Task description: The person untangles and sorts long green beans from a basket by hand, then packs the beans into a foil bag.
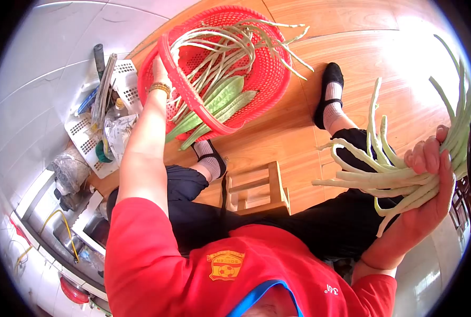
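Observation:
In the head view, my left hand [161,71] reaches into a red plastic basket [270,100], partly hidden behind the basket's handle. Pale green long beans [230,45] converge at that hand, which appears closed on their ends; the fingers themselves are mostly covered. These beans arch across the basket, some tips hanging past its rim. Two ridged green gourds [222,100] lie in the basket too, their ends poking out under the handle. At the right, my right hand [431,164] is wrapped round another bunch of long beans [394,179], whose ends spread out both ways.
A small wooden stool [270,185] stands between my legs on the wood-look floor [299,142]. Left of the basket, a white plastic rack [90,145] holds tools and a bottle against the tiled wall [40,90]. My feet in black shoes [328,92] flank the basket's near side.

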The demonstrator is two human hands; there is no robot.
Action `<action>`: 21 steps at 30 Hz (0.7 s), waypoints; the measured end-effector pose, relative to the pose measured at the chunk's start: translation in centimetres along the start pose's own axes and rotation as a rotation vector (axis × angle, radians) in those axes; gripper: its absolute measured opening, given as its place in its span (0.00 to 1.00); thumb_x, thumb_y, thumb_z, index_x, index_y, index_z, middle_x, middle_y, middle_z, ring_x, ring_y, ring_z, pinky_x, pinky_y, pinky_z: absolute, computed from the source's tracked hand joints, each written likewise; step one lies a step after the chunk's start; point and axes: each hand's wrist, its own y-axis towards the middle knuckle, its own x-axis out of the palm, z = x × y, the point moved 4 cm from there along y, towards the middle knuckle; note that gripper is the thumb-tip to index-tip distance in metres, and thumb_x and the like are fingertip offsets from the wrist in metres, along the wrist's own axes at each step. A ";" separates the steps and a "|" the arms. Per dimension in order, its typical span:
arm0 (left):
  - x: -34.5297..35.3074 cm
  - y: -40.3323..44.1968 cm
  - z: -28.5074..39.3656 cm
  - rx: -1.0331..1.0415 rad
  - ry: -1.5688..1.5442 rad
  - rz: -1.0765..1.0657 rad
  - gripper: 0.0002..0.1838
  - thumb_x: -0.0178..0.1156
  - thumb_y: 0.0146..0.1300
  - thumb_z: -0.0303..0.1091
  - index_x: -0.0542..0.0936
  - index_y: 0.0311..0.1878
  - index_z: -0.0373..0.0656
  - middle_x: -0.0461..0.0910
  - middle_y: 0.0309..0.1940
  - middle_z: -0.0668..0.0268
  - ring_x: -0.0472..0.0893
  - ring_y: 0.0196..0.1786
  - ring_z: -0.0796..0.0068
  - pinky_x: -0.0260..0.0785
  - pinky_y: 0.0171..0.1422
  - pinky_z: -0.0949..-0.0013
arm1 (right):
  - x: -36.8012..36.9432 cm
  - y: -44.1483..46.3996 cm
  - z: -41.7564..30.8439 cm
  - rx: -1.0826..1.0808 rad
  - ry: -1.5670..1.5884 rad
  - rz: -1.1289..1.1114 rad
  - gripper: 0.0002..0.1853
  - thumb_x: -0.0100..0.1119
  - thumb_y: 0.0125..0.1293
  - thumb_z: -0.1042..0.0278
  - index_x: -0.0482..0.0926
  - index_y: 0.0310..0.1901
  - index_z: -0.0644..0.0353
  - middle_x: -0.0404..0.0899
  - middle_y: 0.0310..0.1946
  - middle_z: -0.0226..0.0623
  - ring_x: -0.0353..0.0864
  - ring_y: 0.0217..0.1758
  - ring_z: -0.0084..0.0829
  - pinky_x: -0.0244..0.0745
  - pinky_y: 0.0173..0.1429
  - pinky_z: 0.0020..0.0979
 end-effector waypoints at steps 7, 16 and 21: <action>1.8 -5.0 2.6 0.621 1.253 0.317 0.13 0.58 0.60 0.42 0.75 0.41 0.44 0.78 0.36 0.58 0.78 0.46 0.53 0.69 0.46 0.53 | -0.3 -0.1 -0.1 0.018 -0.005 0.034 0.15 0.39 0.70 0.69 0.61 0.53 0.69 0.63 0.26 0.30 0.66 0.30 0.23 0.66 0.39 0.23; 5.0 -4.0 -4.1 0.357 1.310 0.071 0.08 0.58 0.57 0.35 0.76 0.38 0.44 0.78 0.38 0.57 0.76 0.49 0.54 0.69 0.52 0.54 | -0.2 -0.4 0.0 0.021 0.026 0.022 0.15 0.40 0.70 0.69 0.61 0.53 0.69 0.63 0.26 0.30 0.66 0.30 0.23 0.66 0.37 0.22; 4.2 -3.1 -1.0 0.304 1.069 -0.196 0.07 0.53 0.59 0.30 0.76 0.38 0.39 0.78 0.33 0.50 0.79 0.41 0.49 0.69 0.48 0.53 | 0.2 -0.4 0.0 0.019 0.021 0.019 0.15 0.41 0.70 0.70 0.61 0.53 0.70 0.63 0.26 0.31 0.66 0.30 0.24 0.65 0.37 0.21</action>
